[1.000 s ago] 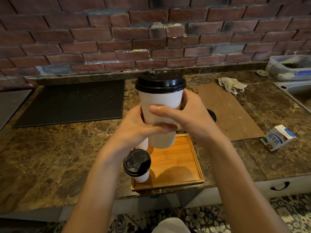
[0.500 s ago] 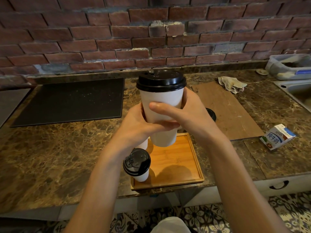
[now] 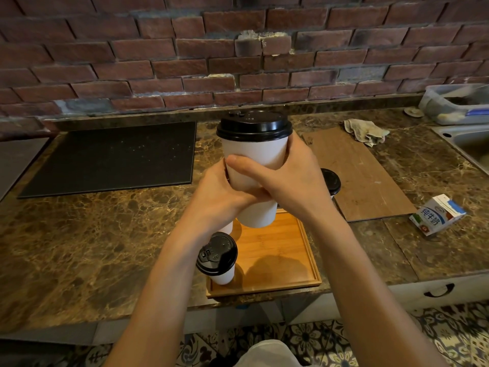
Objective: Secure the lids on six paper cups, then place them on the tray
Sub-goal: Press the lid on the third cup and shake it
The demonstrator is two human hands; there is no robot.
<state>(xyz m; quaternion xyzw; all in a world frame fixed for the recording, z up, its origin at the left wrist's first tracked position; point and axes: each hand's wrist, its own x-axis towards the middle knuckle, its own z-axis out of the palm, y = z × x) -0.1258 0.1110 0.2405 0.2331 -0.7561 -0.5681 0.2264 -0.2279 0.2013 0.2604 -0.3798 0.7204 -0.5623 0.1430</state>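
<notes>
A white paper cup [image 3: 254, 152] with a black lid [image 3: 254, 125] hangs upright above the wooden tray [image 3: 280, 260]. My left hand [image 3: 219, 197] and my right hand [image 3: 291, 178] both grip its wall, fingers wrapped round it. On the tray's front left corner stands a lidded cup [image 3: 218, 258]. Behind it my left wrist mostly hides another cup [image 3: 227, 227]. A further lidded cup [image 3: 330, 181] shows behind my right hand, on the counter beyond the tray.
A black mat [image 3: 113, 157] lies at the back left, a brown board [image 3: 357, 176] at the right with a rag [image 3: 366, 131] behind it. A milk carton [image 3: 436, 218] lies on the counter's right. A sink [image 3: 468, 144] and a plastic container [image 3: 455, 104] sit at far right.
The held cup has dropped slightly toward the tray with both hands still round it. The view has shifted a little; the other cups have not moved.
</notes>
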